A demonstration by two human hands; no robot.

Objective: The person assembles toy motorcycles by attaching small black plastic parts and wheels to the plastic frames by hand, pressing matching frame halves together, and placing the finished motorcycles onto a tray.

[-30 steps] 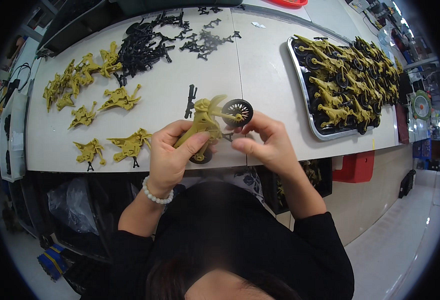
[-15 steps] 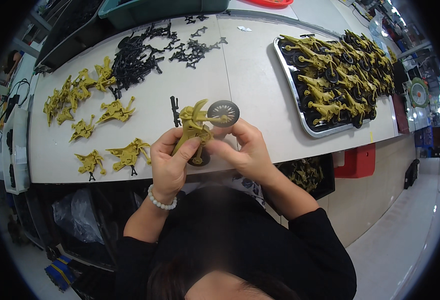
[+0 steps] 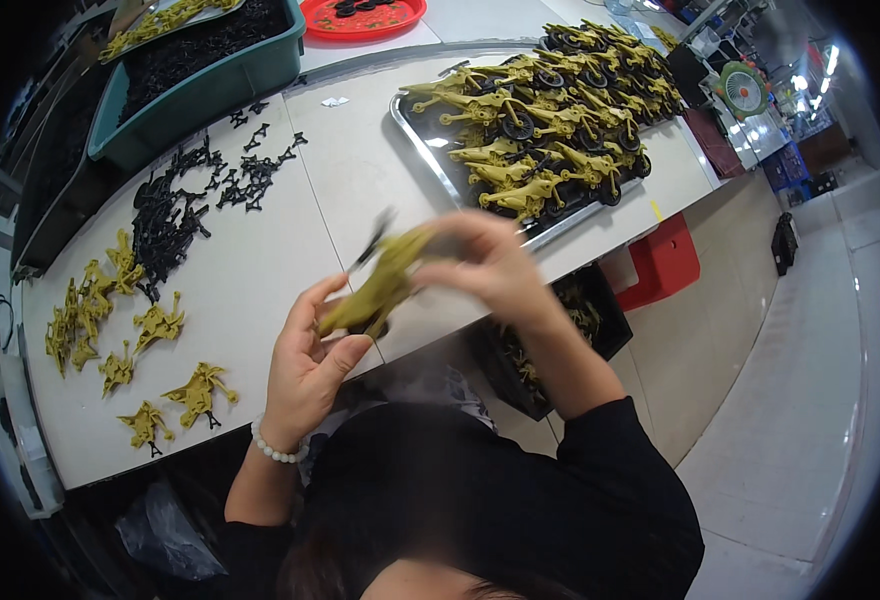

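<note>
A yellow toy motorcycle (image 3: 385,280) with black parts hangs tilted between my hands, smeared by motion. My right hand (image 3: 495,265) is closed on its upper end, and the fingers hide the front wheel. A blurred black handlebar (image 3: 372,243) sticks out from its upper left side. My left hand (image 3: 310,370), with a white bead bracelet at the wrist, is at the lower end, thumb and fingers parted around it. A large metal tray (image 3: 428,158) beyond my right hand bears several rows of yellow toy motorcycles (image 3: 530,195) with black wheels.
Yellow body parts (image 3: 200,392) lie at the left of the table, some with black pieces attached. Behind them is a heap of black parts (image 3: 165,225). A green bin (image 3: 245,85) and red dish (image 3: 360,28) stand farther back. A black crate (image 3: 615,330) sits below the table edge.
My right hand has shifted from beside the toy motorcycle to its upper end. My left hand's grip has loosened. The view has turned, bringing the tray nearer the middle.
</note>
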